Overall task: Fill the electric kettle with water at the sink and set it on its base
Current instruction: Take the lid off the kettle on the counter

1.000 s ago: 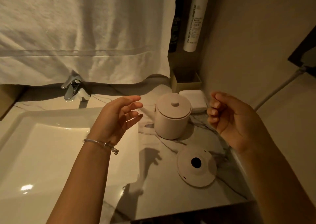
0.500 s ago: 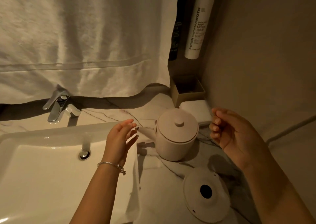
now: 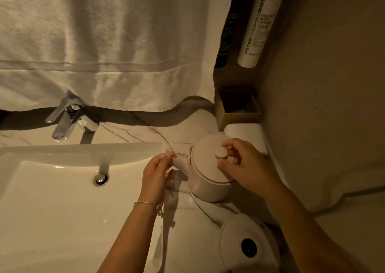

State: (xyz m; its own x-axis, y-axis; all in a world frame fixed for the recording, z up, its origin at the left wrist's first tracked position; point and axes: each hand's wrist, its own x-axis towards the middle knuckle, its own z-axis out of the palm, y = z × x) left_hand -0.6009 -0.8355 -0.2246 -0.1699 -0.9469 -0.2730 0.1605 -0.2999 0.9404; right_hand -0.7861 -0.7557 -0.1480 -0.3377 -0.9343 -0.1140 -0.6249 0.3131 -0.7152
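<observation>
The pale round electric kettle (image 3: 205,186) stands on the marble counter, right of the sink (image 3: 62,199), with its lid (image 3: 205,160) on. My right hand (image 3: 243,166) rests over the lid, its fingers pinching the lid knob (image 3: 221,153). My left hand (image 3: 155,174) is at the kettle's spout (image 3: 181,165), fingertips touching its tip. The round kettle base (image 3: 248,244), with a dark centre socket, lies on the counter near the bottom right, apart from the kettle. The chrome tap (image 3: 64,120) stands behind the sink at the left.
A white towel (image 3: 104,43) hangs over the back of the counter. A small open box (image 3: 237,108) and a folded white cloth (image 3: 243,129) sit behind the kettle. Two lotion tubes (image 3: 255,24) hang in the corner. A wall closes the right side.
Both hands have come down onto the kettle: the right closed on the lid knob, the left reached the spout. The view has tilted down and moved closer.
</observation>
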